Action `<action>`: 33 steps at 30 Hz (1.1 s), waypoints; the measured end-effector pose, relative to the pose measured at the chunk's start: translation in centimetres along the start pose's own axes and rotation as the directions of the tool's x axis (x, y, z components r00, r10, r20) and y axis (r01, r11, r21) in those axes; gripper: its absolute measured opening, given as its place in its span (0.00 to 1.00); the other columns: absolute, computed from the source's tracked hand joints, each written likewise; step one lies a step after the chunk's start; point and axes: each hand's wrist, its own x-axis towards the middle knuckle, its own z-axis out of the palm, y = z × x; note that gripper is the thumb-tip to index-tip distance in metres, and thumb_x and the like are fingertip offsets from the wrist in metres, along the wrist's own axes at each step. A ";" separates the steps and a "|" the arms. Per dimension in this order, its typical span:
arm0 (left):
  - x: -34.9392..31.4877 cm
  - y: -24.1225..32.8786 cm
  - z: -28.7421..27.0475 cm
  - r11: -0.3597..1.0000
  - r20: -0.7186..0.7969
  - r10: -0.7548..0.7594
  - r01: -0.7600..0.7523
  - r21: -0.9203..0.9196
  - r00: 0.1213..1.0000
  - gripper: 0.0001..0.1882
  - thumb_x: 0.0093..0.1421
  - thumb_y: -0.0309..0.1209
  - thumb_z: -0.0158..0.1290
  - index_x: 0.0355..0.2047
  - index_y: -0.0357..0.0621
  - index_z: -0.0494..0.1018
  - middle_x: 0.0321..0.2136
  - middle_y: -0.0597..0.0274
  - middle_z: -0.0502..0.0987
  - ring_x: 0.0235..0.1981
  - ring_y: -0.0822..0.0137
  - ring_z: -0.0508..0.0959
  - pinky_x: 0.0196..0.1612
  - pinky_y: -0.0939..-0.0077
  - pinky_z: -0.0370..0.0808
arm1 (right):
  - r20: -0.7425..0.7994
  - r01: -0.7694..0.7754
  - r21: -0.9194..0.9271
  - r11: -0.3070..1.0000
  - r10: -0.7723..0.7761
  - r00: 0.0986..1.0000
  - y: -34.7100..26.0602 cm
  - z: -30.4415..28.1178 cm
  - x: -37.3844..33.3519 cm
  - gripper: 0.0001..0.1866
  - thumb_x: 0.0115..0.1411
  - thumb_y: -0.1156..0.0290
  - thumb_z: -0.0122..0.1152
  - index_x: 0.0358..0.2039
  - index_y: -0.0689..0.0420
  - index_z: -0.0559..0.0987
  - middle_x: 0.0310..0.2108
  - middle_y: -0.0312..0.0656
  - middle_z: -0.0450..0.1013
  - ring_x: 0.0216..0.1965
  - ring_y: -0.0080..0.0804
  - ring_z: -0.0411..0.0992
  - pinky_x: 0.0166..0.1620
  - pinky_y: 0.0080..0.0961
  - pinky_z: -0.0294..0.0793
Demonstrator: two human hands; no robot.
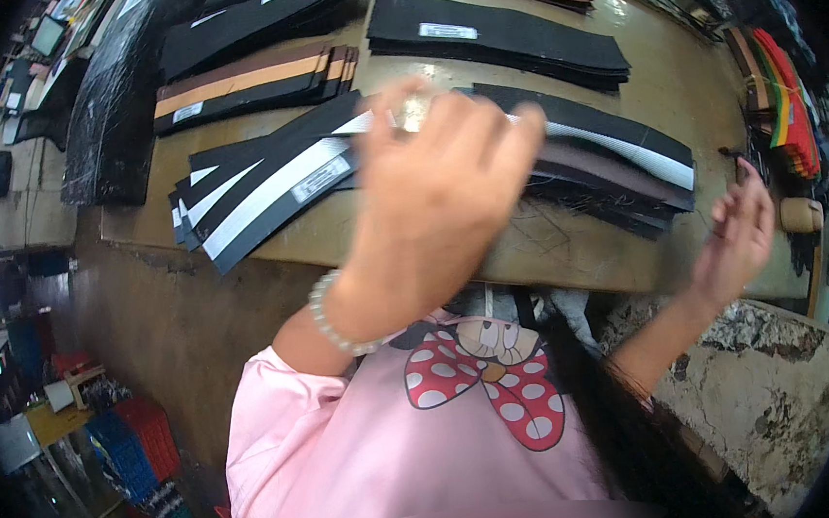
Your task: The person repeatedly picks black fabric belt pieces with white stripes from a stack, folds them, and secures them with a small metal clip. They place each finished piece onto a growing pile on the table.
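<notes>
Over the table's (551, 266) near side the left hand (446, 164) is hanging above white-striped strips (273, 198), fanned perhaps for easy reach, while the right hand (742, 233) is hovering, fingers half-bent, near the table's right end, neither grip clear enough to tell.

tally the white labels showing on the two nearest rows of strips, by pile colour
Fanned black-and-white flat strips: 1 rectangular white label
Brown, orange and black flat strip pile: 1 label
Plain black flat strip pile: 1 label
Black, white and brown flat strip pile: 0 showing
Total: 3
</notes>
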 end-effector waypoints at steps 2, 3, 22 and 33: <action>-0.7 -2.3 -3.2 0.982 -0.156 -0.074 0.099 0.160 0.985 0.19 0.57 0.21 0.50 0.47 0.50 0.80 0.32 0.63 0.77 0.37 0.63 0.76 0.54 0.61 0.64 | -0.062 -0.006 0.070 0.998 0.010 0.998 0.2 -1.9 0.7 0.14 0.69 0.69 0.59 0.49 0.64 0.79 0.31 0.35 0.72 0.26 0.14 0.65 0.29 0.14 0.66; -1.4 -3.8 -4.7 0.965 -0.189 -0.183 0.213 0.153 0.965 0.20 0.58 0.21 0.50 0.49 0.50 0.80 0.31 0.62 0.75 0.36 0.62 0.75 0.52 0.63 0.64 | -0.061 -0.029 0.072 0.997 0.033 0.998 0.6 -2.4 0.8 0.14 0.69 0.69 0.59 0.49 0.64 0.79 0.30 0.34 0.72 0.27 0.15 0.65 0.29 0.15 0.66; -3.1 -11.4 -1.9 0.991 0.152 -0.133 0.133 0.015 0.979 0.32 0.51 0.27 0.61 0.59 0.43 0.72 0.55 0.50 0.74 0.57 0.50 0.73 0.61 0.60 0.67 | 0.192 -0.065 -0.261 0.963 0.118 0.974 1.6 1.3 -2.2 0.08 0.66 0.72 0.62 0.41 0.62 0.82 0.32 0.34 0.76 0.32 0.19 0.71 0.35 0.16 0.71; -2.1 2.1 9.4 0.926 -0.249 -0.027 -0.069 -0.372 0.968 0.12 0.48 0.23 0.66 0.35 0.41 0.80 0.37 0.61 0.78 0.39 0.58 0.77 0.43 0.63 0.73 | 0.583 0.391 -0.227 0.892 -0.198 0.788 3.7 5.6 -4.1 0.06 0.60 0.79 0.65 0.38 0.62 0.83 0.35 0.44 0.78 0.40 0.36 0.77 0.45 0.28 0.75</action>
